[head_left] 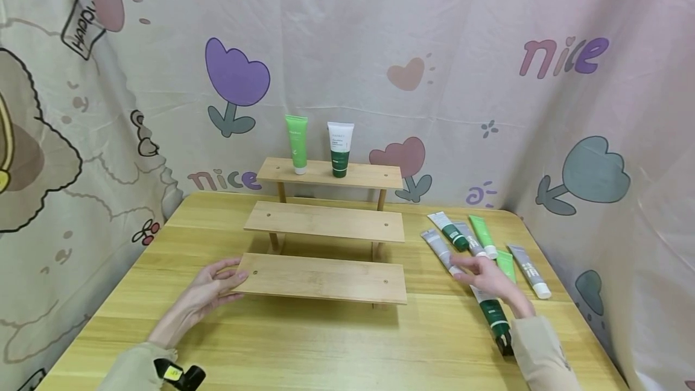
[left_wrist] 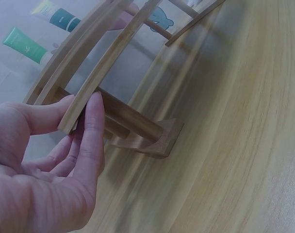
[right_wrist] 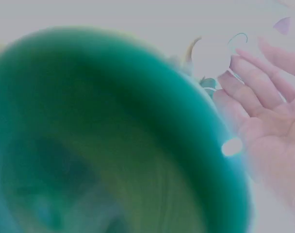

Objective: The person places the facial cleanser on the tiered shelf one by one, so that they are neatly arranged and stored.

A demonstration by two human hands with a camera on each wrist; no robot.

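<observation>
My left hand (head_left: 214, 285) pinches the left end of the lowest board of a three-tier wooden display stand (head_left: 326, 279). In the left wrist view the thumb lies on top of that board (left_wrist: 101, 65) and the fingers are beneath. My right hand (head_left: 485, 273) is over the loose tubes at the right, its fingertips at the lower end of a grey tube (head_left: 437, 247). The right wrist view shows its fingers (right_wrist: 254, 87) loosely extended beside a round white cap (right_wrist: 210, 56). A blurred green tube end (right_wrist: 113, 121) fills much of that view. Under the right wrist lies a white-and-green tube (head_left: 493, 312).
A bright green tube (head_left: 297, 143) and a white-and-dark-green tube (head_left: 339, 149) stand cap-down on the top tier. Around the right hand lie another white-and-green tube (head_left: 449, 231), a green tube (head_left: 482, 234) and a grey tube (head_left: 529, 270). A patterned curtain (head_left: 461, 77) hangs behind the wooden table (head_left: 271, 349).
</observation>
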